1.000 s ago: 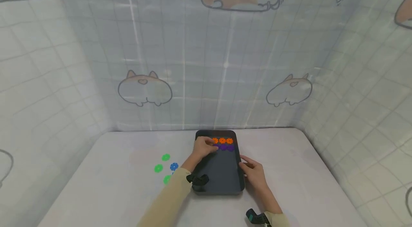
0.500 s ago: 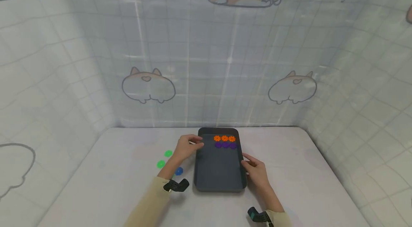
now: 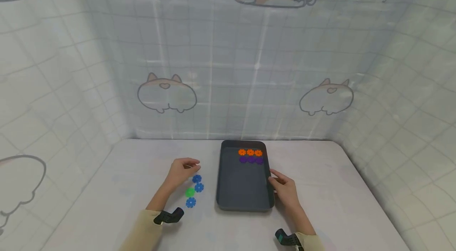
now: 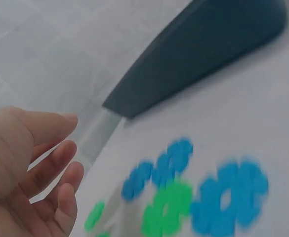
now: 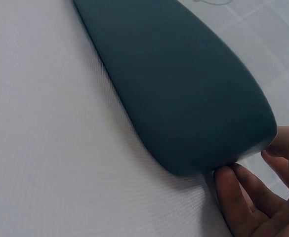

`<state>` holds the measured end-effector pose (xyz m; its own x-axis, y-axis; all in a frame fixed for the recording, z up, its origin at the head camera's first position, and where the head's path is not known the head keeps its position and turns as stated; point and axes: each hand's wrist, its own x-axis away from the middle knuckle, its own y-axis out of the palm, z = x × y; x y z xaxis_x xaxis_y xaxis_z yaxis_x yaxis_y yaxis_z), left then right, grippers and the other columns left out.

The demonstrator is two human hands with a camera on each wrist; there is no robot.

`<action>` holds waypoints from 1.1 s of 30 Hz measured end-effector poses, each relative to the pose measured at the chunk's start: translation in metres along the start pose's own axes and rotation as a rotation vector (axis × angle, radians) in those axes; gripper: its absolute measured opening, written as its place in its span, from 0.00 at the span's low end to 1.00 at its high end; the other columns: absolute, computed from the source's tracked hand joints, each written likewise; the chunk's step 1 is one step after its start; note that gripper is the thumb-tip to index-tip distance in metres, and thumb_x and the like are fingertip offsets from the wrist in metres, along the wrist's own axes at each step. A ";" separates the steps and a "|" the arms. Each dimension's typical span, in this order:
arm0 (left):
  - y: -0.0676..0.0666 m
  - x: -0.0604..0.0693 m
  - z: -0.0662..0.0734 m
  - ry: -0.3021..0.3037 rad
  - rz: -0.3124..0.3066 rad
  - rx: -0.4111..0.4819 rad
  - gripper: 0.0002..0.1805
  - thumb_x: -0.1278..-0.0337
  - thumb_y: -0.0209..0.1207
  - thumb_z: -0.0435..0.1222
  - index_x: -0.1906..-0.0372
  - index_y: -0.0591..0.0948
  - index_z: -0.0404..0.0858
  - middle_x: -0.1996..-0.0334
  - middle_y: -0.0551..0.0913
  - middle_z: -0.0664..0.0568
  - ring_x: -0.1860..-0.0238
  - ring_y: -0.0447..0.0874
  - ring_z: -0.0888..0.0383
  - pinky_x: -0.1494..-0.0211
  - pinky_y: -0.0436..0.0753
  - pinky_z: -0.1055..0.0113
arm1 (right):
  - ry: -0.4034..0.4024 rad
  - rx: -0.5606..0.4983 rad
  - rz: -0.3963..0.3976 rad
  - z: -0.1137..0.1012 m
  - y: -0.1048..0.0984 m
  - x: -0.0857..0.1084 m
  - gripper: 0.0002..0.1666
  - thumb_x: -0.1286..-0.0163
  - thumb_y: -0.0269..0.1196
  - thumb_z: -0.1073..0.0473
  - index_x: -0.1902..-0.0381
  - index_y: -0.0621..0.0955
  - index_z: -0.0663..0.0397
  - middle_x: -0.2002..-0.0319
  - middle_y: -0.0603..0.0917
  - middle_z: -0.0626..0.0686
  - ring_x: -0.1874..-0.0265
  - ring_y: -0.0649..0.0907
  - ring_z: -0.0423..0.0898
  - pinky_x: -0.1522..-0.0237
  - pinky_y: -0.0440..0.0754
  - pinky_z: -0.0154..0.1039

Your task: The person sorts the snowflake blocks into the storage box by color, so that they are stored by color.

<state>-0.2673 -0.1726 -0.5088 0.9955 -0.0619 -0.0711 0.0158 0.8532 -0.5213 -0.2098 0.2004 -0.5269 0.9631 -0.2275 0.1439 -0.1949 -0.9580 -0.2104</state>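
Observation:
My left hand point(image 3: 179, 172) point(image 4: 30, 168) hovers over the table left of the dark tray point(image 3: 244, 187) point(image 4: 208, 59) point(image 5: 184, 89), its fingers loosely bent with nothing between them. Just right of and below it lie blue flower-shaped pieces point(image 3: 199, 187) point(image 4: 228, 197) and a green piece point(image 3: 190, 192) point(image 4: 166, 207). My right hand point(image 3: 287, 193) point(image 5: 268, 197) grips the tray's right side, thumb at the rim and fingertips low against the wall. Inside the tray, three orange pieces point(image 3: 250, 152) form a row above three purple pieces point(image 3: 251, 160).
The white table point(image 3: 327, 187) runs back to a sheet point(image 3: 228, 65) printed with cartoon dogs and a grid, which also rises on both sides. Another green piece point(image 4: 95, 216) lies beside my left hand, partly hidden in the head view.
My left hand has drawn back from the tray's purple row and moved left to above the loose pieces. My right hand has stayed at the tray's side.

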 end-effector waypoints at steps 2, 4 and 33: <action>-0.007 0.003 -0.008 -0.012 -0.001 -0.019 0.12 0.45 0.68 0.36 0.56 0.87 0.37 0.64 0.85 0.52 0.64 0.81 0.55 0.61 0.81 0.63 | 0.011 -0.003 0.003 0.001 -0.001 -0.001 0.23 0.34 0.66 0.59 0.41 0.81 0.51 0.54 0.85 0.59 0.65 0.85 0.50 0.68 0.82 0.38; -0.013 0.006 -0.014 -0.026 0.005 -0.040 0.12 0.45 0.68 0.36 0.56 0.87 0.37 0.64 0.85 0.52 0.63 0.81 0.55 0.61 0.81 0.63 | 0.010 0.002 0.000 0.001 -0.001 -0.001 0.23 0.34 0.65 0.59 0.41 0.81 0.52 0.54 0.84 0.60 0.65 0.85 0.50 0.68 0.82 0.39; -0.046 0.035 -0.047 -0.104 -0.021 -0.233 0.17 0.52 0.72 0.38 0.55 0.86 0.35 0.60 0.86 0.47 0.61 0.81 0.52 0.58 0.81 0.57 | 0.022 0.008 -0.004 0.000 0.000 -0.001 0.23 0.33 0.66 0.57 0.40 0.81 0.51 0.55 0.85 0.59 0.66 0.84 0.49 0.67 0.82 0.39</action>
<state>-0.2374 -0.2387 -0.5277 0.9996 -0.0145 0.0237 0.0270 0.7091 -0.7046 -0.2103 0.2009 -0.5271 0.9596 -0.2276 0.1657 -0.1895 -0.9575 -0.2176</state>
